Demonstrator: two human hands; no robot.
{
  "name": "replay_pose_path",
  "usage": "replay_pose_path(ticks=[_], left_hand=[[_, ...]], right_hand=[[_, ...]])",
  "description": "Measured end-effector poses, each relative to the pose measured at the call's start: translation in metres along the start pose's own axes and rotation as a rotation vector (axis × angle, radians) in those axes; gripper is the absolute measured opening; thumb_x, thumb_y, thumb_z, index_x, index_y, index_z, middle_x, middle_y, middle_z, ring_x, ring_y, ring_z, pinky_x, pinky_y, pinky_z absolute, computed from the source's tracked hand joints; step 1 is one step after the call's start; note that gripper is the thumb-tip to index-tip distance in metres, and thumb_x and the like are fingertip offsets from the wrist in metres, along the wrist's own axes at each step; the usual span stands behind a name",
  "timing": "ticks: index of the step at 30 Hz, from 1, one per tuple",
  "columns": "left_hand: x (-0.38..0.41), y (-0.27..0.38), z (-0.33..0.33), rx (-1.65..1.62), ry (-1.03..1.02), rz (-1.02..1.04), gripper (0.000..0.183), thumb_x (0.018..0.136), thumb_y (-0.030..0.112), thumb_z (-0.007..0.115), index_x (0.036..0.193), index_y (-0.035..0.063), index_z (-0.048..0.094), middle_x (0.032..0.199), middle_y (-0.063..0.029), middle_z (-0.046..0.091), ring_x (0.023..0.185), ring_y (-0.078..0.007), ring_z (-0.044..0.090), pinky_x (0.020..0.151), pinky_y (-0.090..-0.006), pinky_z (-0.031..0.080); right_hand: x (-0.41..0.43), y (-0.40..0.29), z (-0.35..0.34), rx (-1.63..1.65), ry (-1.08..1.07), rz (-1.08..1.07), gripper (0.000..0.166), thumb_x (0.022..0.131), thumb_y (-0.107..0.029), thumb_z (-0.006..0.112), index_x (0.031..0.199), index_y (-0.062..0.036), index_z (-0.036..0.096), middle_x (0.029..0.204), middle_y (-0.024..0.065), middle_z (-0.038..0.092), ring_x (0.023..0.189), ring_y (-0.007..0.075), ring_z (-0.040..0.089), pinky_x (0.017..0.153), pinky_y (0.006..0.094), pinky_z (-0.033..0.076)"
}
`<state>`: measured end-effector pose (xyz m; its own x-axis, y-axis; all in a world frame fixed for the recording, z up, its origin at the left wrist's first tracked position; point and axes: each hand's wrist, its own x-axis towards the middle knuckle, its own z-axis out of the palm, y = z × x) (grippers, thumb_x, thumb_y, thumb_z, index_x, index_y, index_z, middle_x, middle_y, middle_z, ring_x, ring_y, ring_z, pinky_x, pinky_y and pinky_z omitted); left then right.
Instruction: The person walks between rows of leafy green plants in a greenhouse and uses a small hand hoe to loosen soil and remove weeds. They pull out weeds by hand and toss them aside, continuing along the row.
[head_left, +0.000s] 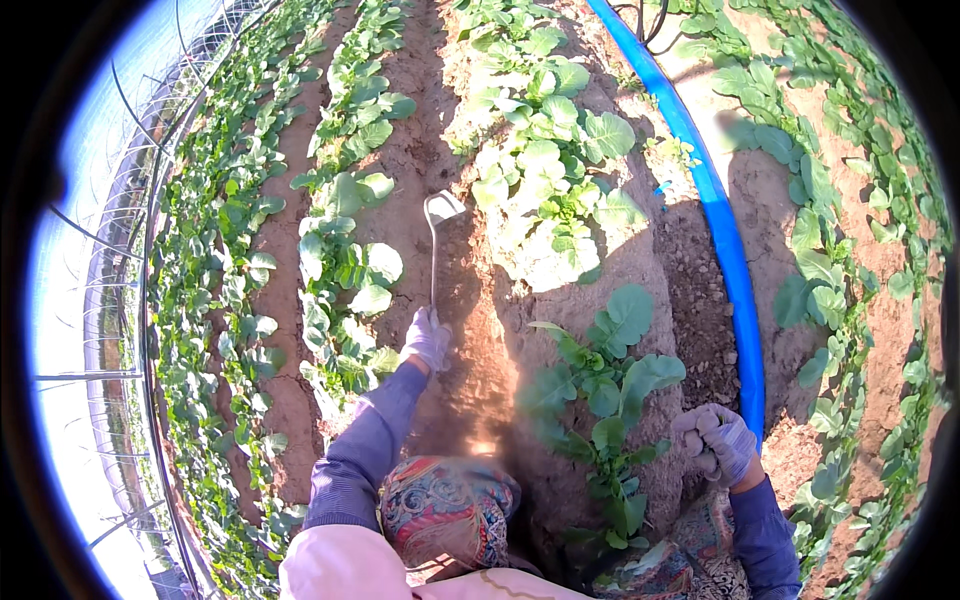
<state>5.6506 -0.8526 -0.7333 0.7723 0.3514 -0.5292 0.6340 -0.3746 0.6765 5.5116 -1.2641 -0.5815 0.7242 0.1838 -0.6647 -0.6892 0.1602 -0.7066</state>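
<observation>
My left hand (427, 340), in a thin light glove, is closed around the lower end of a hand hoe (433, 255). The hoe's thin metal shank points away from me, and its flat blade (444, 206) is over the furrow between two rows. My right hand (718, 444), gloved too, is curled at the right, between a leafy crop plant (622, 390) and a blue flat hose (739, 322). Whether its fingers hold anything cannot be made out. The leafy plants stand in shade on the bed before me, between my hands.
Rows of leafy plants (349, 217) run ahead on the left, with another sunlit row (551, 165) past the shaded plants. More plants (821, 277) grow right of the hose. A greenhouse frame (150, 225) curves along the far left. My patterned trouser knee (450, 510) is close to the furrow.
</observation>
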Motion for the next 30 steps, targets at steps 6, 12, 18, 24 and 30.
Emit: replay_pose_path(ticks=[6,12,18,24,30], left_hand=[[0.084,0.093,-0.007,0.168,0.041,0.074,0.047,0.080,0.013,0.046,0.123,0.0173,0.030,0.068,-0.0055,0.049,0.053,-0.0179,0.050,0.048,-0.0379,0.045],[0.016,0.037,0.004,0.847,-0.252,-0.126,0.076,0.075,0.027,0.051,0.132,0.0141,0.003,0.116,-0.0198,0.044,0.100,-0.0298,0.050,0.088,-0.0349,0.037],[0.020,-0.094,-0.061,0.521,-0.372,0.479,0.055,0.079,0.016,0.042,0.129,0.0140,0.020,0.094,-0.0141,0.053,0.086,-0.0248,0.051,0.073,-0.0336,0.039],[-0.068,-0.028,-0.058,0.296,-0.304,0.118,0.061,0.075,0.003,0.046,0.129,0.0149,0.023,0.062,-0.0009,0.045,0.042,-0.0091,0.037,0.037,-0.0230,0.031],[-0.139,-0.090,-0.031,0.612,-0.237,0.128,0.058,0.076,0.004,0.045,0.129,0.0146,0.023,0.066,-0.0032,0.047,0.048,-0.0112,0.040,0.043,-0.0242,0.034]], right_hand=[[0.005,0.003,0.005,-0.011,0.020,0.093,0.032,0.083,-0.032,0.048,0.085,-0.0011,0.058,0.056,-0.0004,0.049,0.038,0.0038,0.038,0.031,0.0160,0.027],[0.007,0.004,-0.001,-0.025,0.034,0.173,0.031,0.083,-0.032,0.048,0.084,-0.0024,0.060,0.056,-0.0004,0.050,0.039,0.0039,0.039,0.033,0.0156,0.028],[0.005,0.002,0.008,-0.020,-0.002,0.135,0.033,0.081,-0.032,0.051,0.084,0.0004,0.057,0.055,-0.0022,0.046,0.038,0.0020,0.035,0.032,0.0149,0.023],[0.002,0.002,0.010,-0.109,-0.008,0.112,0.034,0.081,-0.034,0.051,0.083,0.0002,0.057,0.055,-0.0016,0.047,0.037,0.0026,0.034,0.032,0.0157,0.023],[-0.001,0.006,0.002,-0.085,-0.008,0.167,0.032,0.081,-0.033,0.049,0.083,-0.0019,0.059,0.056,-0.0013,0.049,0.039,0.0032,0.038,0.034,0.0153,0.027]])
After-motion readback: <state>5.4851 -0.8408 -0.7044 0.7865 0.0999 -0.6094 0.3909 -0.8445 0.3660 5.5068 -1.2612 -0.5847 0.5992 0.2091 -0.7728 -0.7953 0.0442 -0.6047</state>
